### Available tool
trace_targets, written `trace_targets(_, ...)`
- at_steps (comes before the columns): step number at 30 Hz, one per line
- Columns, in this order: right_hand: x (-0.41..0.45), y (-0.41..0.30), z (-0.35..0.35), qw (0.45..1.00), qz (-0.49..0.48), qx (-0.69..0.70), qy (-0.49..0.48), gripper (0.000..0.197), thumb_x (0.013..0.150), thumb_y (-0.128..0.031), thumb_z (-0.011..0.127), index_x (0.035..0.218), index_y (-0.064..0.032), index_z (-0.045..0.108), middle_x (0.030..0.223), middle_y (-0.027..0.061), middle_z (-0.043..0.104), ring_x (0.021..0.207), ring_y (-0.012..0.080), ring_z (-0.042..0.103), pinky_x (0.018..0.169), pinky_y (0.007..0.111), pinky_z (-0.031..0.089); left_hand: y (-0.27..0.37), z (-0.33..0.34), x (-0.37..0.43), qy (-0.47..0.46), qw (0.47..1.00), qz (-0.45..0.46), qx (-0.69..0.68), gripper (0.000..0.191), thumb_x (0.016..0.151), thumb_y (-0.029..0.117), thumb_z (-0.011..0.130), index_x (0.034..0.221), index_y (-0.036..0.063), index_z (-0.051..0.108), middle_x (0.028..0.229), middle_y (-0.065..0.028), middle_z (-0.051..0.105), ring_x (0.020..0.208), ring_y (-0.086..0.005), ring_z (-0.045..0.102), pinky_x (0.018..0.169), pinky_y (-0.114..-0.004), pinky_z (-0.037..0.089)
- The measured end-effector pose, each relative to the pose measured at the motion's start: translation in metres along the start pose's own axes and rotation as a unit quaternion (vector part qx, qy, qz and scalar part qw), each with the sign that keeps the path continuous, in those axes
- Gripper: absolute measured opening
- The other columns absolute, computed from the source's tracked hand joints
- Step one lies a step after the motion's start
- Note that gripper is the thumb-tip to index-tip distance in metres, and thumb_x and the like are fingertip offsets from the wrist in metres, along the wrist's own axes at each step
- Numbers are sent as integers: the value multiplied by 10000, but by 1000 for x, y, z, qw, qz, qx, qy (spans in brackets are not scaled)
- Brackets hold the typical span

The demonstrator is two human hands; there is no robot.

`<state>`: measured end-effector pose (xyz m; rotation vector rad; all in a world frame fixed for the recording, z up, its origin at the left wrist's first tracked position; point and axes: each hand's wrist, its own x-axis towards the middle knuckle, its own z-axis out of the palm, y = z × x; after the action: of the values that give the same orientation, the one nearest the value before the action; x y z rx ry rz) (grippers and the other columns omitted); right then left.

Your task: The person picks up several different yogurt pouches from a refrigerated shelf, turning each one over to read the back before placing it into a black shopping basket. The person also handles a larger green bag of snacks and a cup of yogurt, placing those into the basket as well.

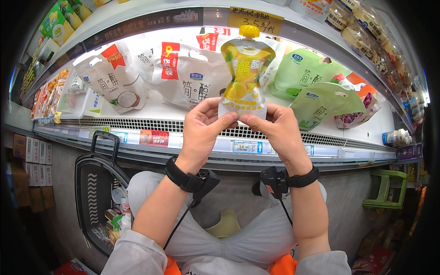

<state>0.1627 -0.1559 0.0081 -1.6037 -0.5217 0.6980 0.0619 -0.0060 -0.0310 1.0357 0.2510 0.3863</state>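
Note:
Both my hands hold a yellow and silver spouted pouch (244,79) upright by its lower end, its yellow cap at the top. My left hand (208,125) pinches the lower left corner, and my right hand (275,127) pinches the lower right corner, thumbs in front. Behind the pouch, on the white chilled shelf, stand white yogurt bags (185,79); another white bag with a coconut picture (115,79) leans at the left. Green yogurt bags (326,105) stand to the right, beside a bag with a purple print (361,111).
Price tags (244,146) line the shelf's front edge below a black grille. A dark shopping basket (84,202) with goods in it stands on the floor at the left. A green plastic stool (385,202) is at the right, cartons (37,151) at the far left. Packaged food fills the upper shelves.

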Motion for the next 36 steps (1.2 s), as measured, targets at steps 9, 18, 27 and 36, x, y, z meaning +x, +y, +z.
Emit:
trace_targets(9,1,0,3,999,-13,42,-7,296,863,-178,741,1047,47,682,946,69,698,831,72,615,724,230,503,1,0,1,-14,1000,-9,-13,380,877,23,678,1225,-14,527,1107,-108,650,1001,-173,645,872,-327,560)
trace_targets(18,7,13,1,982,-56,154,91,332,949,-243,645,1123,38,680,973,45,692,886,82,585,817,238,458,1,7,-1,-26,999,12,14,469,849,9,695,1275,1,501,1244,-115,558,1068,-179,599,891,-314,528)
trace_targets(27,4,10,11,989,-123,20,75,231,938,-167,645,1086,-5,713,1001,35,639,844,72,582,706,214,482,3,9,-3,-23,993,33,109,489,866,162,716,1280,40,486,1224,-77,507,1100,-182,551,920,-330,499)
trace_targets(36,8,13,12,989,-110,47,88,300,870,-151,714,1104,20,636,933,37,632,840,76,584,714,236,501,3,7,-4,-27,997,-65,-19,366,961,243,610,1249,30,530,1127,-56,626,1045,-134,597,891,-299,498)
